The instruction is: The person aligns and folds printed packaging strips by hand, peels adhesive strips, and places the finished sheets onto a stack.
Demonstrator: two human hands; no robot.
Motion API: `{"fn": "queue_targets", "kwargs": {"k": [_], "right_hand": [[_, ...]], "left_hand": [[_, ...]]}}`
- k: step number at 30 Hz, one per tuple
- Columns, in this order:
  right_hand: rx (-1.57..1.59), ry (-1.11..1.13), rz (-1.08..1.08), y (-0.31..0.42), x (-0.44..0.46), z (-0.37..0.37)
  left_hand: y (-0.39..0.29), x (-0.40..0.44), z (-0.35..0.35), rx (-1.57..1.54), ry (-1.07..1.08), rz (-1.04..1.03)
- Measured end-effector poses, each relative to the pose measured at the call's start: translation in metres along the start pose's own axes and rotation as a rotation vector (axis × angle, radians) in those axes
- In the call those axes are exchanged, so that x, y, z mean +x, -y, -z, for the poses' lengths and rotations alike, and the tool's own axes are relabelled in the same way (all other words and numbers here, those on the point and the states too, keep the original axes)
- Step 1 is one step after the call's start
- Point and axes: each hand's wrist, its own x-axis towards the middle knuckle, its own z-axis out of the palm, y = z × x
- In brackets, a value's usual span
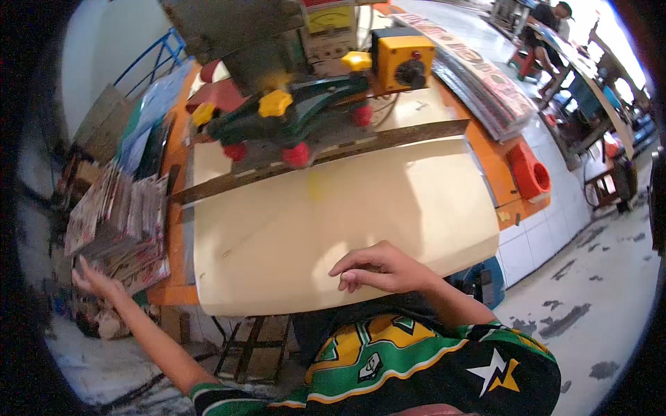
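My left hand reaches out to the left, fingers apart, at the lower corner of a stack of printed, folded sheets. Whether the fingertips touch the stack I cannot tell. Over the near part of a large cream sheet hovers my right hand, its fingers loosely bent, thumb and forefinger apart, and nothing visible in it. Beyond the cream sheet stands a dark green machine with yellow knobs and red feet. A long metal bar runs across in front of it.
An orange table carries all this. A yellow box with a black dial sits on the machine's right side. Wrapped printed sheets lie at the back right, near a red tape roll. Another person sits far off.
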Motion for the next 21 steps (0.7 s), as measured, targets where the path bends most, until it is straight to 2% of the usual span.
{"fn": "queue_targets", "kwargs": {"k": [1, 6, 7, 10, 15, 18, 19, 21], "right_hand": [[0.003, 0.02, 0.01, 0.0, 0.0, -0.001], [-0.031, 0.004, 0.031, 0.001, 0.0, 0.0], [-0.035, 0.022, 0.03, 0.0, 0.0, 0.0], [-0.061, 0.033, 0.061, 0.002, -0.005, 0.002], [-0.141, -0.016, 0.059, 0.027, -0.031, 0.015], [-0.298, -0.161, -0.022, 0.064, -0.065, 0.038], [-0.365, -0.218, -0.03, 0.077, -0.077, 0.05], [-0.603, -0.375, -0.037, 0.11, -0.099, 0.077]], "left_hand": [[-0.014, -0.023, -0.005, -0.005, -0.003, -0.052], [0.012, -0.034, -0.005, -0.059, 0.054, -0.172], [-0.01, -0.054, -0.013, -0.067, 0.005, -0.167], [0.0, -0.051, -0.011, -0.061, 0.031, -0.184], [-0.024, -0.088, -0.009, -0.064, 0.039, -0.217], [-0.05, -0.125, -0.006, -0.024, 0.017, -0.31], [-0.044, -0.126, 0.0, 0.038, 0.002, -0.442], [-0.047, -0.149, 0.005, -0.066, 0.061, -0.554]]}}
